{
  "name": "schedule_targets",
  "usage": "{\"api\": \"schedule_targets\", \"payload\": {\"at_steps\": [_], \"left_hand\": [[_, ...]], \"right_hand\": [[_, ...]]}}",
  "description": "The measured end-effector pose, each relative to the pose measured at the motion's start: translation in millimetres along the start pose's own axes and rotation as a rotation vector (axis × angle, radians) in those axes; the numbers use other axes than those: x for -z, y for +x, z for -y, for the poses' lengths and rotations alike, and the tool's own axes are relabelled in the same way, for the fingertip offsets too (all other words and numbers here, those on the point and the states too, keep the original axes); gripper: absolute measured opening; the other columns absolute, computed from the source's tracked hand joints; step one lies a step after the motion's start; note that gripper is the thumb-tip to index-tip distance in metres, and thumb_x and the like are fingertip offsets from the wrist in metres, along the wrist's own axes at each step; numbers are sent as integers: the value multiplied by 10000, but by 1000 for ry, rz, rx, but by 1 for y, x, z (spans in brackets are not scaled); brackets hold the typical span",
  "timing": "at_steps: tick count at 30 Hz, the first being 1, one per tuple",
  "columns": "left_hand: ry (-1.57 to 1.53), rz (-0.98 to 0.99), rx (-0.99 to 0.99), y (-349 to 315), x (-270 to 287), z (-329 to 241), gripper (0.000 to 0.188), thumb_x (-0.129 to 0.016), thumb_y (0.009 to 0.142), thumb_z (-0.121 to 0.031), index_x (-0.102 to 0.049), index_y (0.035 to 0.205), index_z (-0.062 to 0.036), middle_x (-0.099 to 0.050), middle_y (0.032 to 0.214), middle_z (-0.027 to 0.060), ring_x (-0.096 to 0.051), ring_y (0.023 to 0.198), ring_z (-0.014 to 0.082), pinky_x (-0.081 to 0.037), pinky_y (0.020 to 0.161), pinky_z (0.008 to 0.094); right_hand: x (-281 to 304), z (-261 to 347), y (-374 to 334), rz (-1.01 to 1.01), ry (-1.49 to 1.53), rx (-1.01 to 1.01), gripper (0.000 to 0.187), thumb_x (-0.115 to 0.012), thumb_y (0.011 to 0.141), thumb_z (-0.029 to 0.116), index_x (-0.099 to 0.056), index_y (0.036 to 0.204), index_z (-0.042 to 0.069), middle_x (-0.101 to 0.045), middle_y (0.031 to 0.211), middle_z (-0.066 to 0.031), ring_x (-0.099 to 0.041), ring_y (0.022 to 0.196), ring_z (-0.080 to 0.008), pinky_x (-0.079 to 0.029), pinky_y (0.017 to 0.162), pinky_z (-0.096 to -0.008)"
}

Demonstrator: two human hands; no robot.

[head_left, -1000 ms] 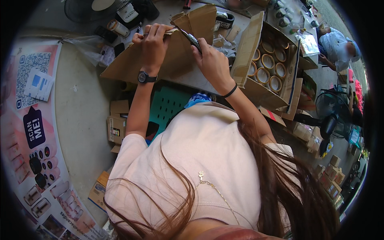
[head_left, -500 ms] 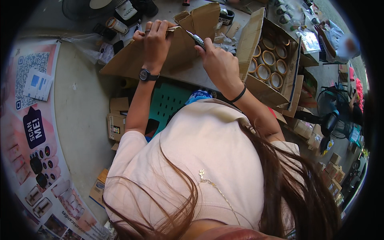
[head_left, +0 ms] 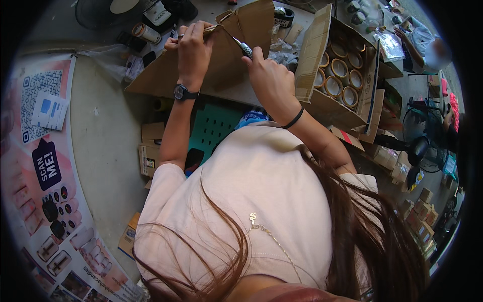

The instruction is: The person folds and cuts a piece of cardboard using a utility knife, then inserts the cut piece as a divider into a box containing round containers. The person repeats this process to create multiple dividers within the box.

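A large sheet of brown cardboard stands tilted over the table's near edge, with a cut running in from its upper edge. My left hand grips that upper edge, fingers closed over it, left of the cut. In my right hand is a box cutter with a patterned silver-and-dark handle. Its blade points up and left, at the cardboard beside the cut. How deep the tip goes in cannot be made out.
An open carton of several round, gold-rimmed pieces stands to the right. At the back left are a jar and a white device. A black tape dispenser lies behind the cardboard. A fan and another person are far right.
My right hand and the box cutter have shifted slightly left and down, and the cut cardboard gapes a little more. My left hand has moved slightly left along the edge, still gripping.
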State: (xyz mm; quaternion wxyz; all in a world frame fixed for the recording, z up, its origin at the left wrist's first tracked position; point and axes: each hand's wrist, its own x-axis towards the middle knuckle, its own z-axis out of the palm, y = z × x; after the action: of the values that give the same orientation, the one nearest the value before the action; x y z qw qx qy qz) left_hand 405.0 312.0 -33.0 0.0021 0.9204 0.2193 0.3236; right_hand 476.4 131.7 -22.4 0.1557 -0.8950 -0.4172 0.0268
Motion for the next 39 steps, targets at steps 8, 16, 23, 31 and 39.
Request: {"api": "schedule_targets", "payload": {"at_steps": [8,16,23,31,39], "left_hand": [[-53,-39,-17,4,-13,16,155,-747,851,-218,-676,961,-135,-686,840,16,-617,874,255,-368,746,431],[-17,-58,17,9,-16,16,156,-742,863,-258,-684,958,-148,-672,825,3,-633,885,248,-368,728,452],[20,-107,56,12,-20,17,109,-745,839,-190,-672,904,-142,-671,834,24,-607,867,268,-344,759,463],[-45,13,88,11,5,2,119,-698,865,-166,-612,882,-86,-654,869,84,-612,910,305,-414,757,477],[42,-35,53,3,-4,-7,159,-678,885,-220,-610,935,-85,-652,913,110,-612,915,323,-426,787,473]], "right_hand": [[-26,10,17,-20,55,-37,324,-479,1027,383,-508,976,64,-707,747,-141,-724,647,-309,-573,529,-416],[-43,15,33,-46,183,-21,354,-451,1040,381,-504,991,35,-695,747,-205,-705,687,-407,-562,559,-500],[-15,10,23,72,161,-15,354,-464,1036,369,-529,994,24,-697,753,-196,-708,722,-401,-565,587,-485],[-33,7,28,18,203,41,370,-456,1039,369,-520,989,8,-685,754,-233,-695,728,-437,-557,589,-519],[-37,5,41,72,151,31,312,-499,1017,338,-567,1006,33,-729,850,-177,-729,802,-360,-580,666,-462]]}}
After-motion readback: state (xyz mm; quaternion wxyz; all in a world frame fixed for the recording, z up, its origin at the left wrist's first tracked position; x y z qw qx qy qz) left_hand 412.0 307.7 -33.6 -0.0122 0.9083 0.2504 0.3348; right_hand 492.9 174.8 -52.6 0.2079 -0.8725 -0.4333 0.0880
